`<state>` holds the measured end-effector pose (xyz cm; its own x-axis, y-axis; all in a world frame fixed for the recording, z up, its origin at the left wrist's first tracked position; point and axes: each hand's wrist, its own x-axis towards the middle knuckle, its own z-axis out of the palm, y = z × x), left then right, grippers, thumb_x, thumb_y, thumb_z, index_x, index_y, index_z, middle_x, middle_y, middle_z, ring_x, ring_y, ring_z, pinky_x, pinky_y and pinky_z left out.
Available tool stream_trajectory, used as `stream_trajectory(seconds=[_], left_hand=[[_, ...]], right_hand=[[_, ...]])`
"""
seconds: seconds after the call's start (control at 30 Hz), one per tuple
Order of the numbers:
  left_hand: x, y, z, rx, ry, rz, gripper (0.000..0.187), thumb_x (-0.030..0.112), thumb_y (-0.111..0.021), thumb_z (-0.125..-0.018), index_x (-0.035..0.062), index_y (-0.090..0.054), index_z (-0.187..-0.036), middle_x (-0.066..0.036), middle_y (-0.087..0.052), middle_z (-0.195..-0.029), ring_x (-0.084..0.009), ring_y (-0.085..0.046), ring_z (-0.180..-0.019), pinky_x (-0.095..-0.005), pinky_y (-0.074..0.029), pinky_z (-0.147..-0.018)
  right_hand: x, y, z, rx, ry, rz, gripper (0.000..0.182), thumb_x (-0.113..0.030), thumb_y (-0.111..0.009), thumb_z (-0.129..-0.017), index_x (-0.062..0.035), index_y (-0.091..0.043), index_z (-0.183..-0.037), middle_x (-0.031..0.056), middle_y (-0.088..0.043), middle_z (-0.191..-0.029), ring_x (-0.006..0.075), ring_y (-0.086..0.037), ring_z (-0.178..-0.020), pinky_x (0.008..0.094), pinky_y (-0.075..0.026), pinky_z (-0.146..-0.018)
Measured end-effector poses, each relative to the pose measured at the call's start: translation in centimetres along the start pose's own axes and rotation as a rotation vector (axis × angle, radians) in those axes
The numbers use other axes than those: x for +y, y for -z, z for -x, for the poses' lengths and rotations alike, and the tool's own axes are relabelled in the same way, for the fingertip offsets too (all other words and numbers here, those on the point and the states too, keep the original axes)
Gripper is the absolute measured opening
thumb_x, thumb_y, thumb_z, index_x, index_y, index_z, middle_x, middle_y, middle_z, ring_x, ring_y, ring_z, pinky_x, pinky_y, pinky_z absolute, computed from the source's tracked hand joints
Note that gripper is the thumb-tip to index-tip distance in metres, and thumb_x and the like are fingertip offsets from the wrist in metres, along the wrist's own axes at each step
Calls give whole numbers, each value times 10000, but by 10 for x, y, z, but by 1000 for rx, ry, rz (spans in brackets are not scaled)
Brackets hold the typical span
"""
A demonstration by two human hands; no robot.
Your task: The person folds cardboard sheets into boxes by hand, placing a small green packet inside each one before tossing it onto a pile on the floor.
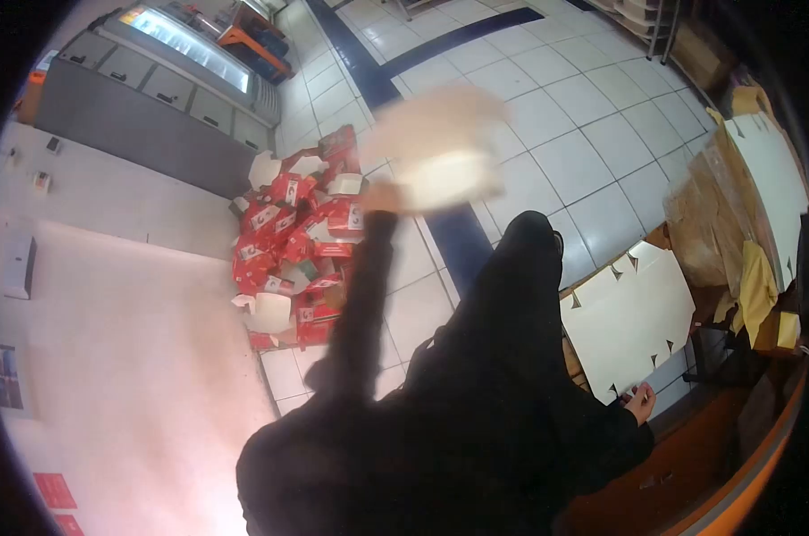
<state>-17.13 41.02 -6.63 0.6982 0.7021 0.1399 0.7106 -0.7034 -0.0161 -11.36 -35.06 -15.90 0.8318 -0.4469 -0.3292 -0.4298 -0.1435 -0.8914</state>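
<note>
At 12 o'clock, the left hand (pixel 383 196) closes blurred fingers on tan-and-white sheet cardboard (pixel 444 152), likely light, bendable, best edge-held; the right hand (pixel 640 405) half-curls its fingers beside notched white cardboard (pixel 632 313).

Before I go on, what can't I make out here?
All in the head view:
- Left hand: fingers smeared by motion.
- Pale item at it: outline and any markings lost to blur.
- Right hand: too small to tell whether it grips the white sheet.
- Red packaging: fine print too small; lower pieces hidden beneath upper ones.
</note>
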Motion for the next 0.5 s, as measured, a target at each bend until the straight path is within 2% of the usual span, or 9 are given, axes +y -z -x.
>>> stream_trajectory(seconds=[0.1, 0.13, 0.2, 0.23, 0.3, 0.33, 0.43, 0.47, 0.5], left_hand=[[-178, 79, 25, -27, 590, 7, 769, 687, -463, -773, -13, -662, -1022, -218, -672, -975, -364, -652, -930, -489, -496, -807], [-193, 110, 40, -12, 707, 19, 877, 753, -427, -766, -40, -659, -1059, -244, -674, -1005, -378, -653, -978, -498, -491, -839], [-173, 131, 84, 12, 881, 39, 919, 763, -371, -780, -64, -652, -1066, -259, -669, -1001, -384, -648, -992, -491, -488, -852], [-140, 132, 95, -25, 697, -9, 889, 747, -377, -786, -45, -657, -1076, -258, -646, -1073, -386, -621, -1045, -491, -477, -872], [-88, 84, 96, -264, 463, -105, 682, 624, -457, -816, 35, -665, -1092, -259, -601, -1180, -364, -587, -1113, -480, -476, -876], [-39, 71, 100, -260, 334, -15, 599, 556, -478, -829, 36, -650, -1073, -242, -607, -1138, -367, -590, -1071, -472, -476, -868], [150, 72, 117, -176, 22, 657, 353, 353, -541, -869, 39, -605, -1018, -188, -624, -1012, -377, -597, -942, -447, -475, -842], [200, 81, 132, 53, -189, 767, 266, 278, -611, -852, 30, -627, -947, -182, -640, -916, -345, -630, -853, -425, -502, -752], [241, 93, 145, -193, -196, 873, 300, 288, -605, -859, 20, -624, -993, -191, -636, -946, -348, -621, -894, -430, -497, -778]], right_hand=[[-27, -11, 20, -29, -16, 44, 363, -393, -617, -911, -101, -555, -1116, 37, -586, -779, 145, -539, -583, 303, -440, -515], [-34, -16, 26, -31, -23, 37, 363, -393, -617, -911, -101, -555, -1116, 37, -586, -779, 145, -539, -583, 303, -440, -515], [-45, -24, 33, 124, 77, 579, 509, -482, -627, -872, -90, -546, -1186, 92, -612, -844, 243, -601, -721, 384, -494, -657], [-38, -27, 30, 121, 78, 581, 509, -482, -627, -872, -90, -546, -1186, 92, -612, -844, 243, -601, -721, 384, -494, -657], [-20, -28, 21, 204, 167, 883, 654, -540, -642, -826, -67, -530, -1263, 159, -633, -988, 332, -608, -919, 445, -481, -828], [-17, -26, 19, 204, 175, 887, 654, -540, -642, -826, -67, -530, -1263, 159, -633, -988, 332, -608, -919, 445, -481, -828], [-21, -27, 18, 62, 85, 888, 676, -519, -655, -821, -52, -525, -1293, 200, -611, -1127, 357, -587, -1035, 453, -465, -895], [-20, -28, 19, 69, 89, 886, 670, -507, -659, -820, -46, -531, -1289, 198, -617, -1127, 355, -598, -1021, 449, -474, -881], [-18, -26, 18, 79, 90, 885, 663, -494, -663, -820, -40, -536, -1285, 195, -624, -1128, 354, -608, -1007, 444, -482, -867]])
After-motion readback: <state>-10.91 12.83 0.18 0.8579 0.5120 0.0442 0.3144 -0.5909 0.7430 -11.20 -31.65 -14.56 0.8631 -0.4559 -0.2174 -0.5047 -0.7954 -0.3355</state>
